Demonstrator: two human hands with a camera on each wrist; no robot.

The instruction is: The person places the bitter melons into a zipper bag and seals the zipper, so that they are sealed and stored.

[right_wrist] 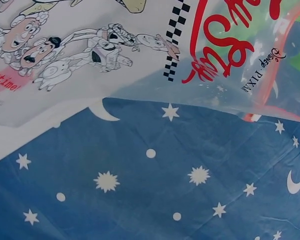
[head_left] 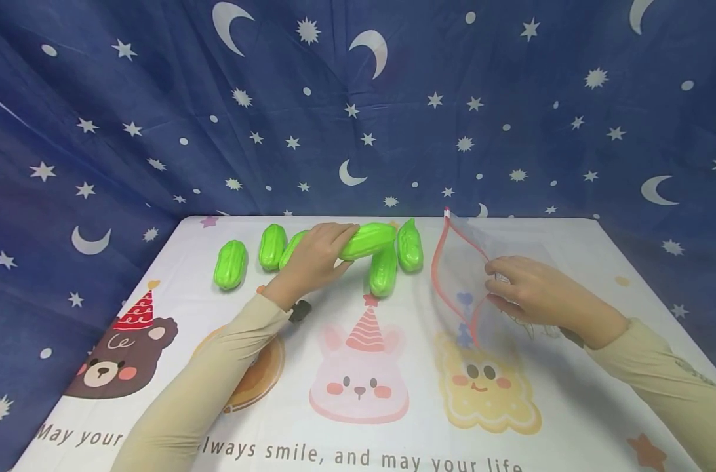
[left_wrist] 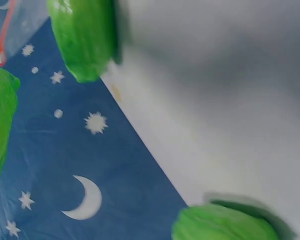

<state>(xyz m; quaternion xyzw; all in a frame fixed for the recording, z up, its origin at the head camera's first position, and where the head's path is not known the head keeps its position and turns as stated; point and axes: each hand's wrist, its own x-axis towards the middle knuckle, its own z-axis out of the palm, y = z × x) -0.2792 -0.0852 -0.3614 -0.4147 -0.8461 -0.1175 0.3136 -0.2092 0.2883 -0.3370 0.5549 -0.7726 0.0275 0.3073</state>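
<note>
L hand (head_left: 317, 255) is clamped on the held pod (head_left: 368, 240), thumb low, fingers over the end nearest the wrist; the rest sticks out to that hand's R. A crossing pod (head_left: 383, 276) lies below the held one's far end; can't tell if they touch. A bit further R of L hand, twd R hand, is a pointed pod (head_left: 410, 250). Other side of L hand: a half-hidden pod (head_left: 291, 246) right by the knuckles, then the inner pod (head_left: 272, 248), then the outer pod (head_left: 231, 264), furthest off. R hand (head_left: 526, 288) pinches the clear bag (head_left: 467, 252), fingertips tog. on the mouth edge; mouth gapes to that hand's L, facing L hand. Red rim (head_left: 434, 269) runs round the opening, zip pull (head_left: 447, 213) beyond R hand at the far corner; R wrist view shows cartoon print (right_wrist: 90, 55) on the film. Handling, my guess: pods are light, prob. hollow plastic, stiff & a bit slick w/ that gloss, not v. fragile; best hold = across the middle, thumb opp. fingers, ribs giving some bite. Bag looks thin, floppy, slippery, easy to crease; rim's the stiffest bit, so pinch there, approx. midway along one side.
</note>
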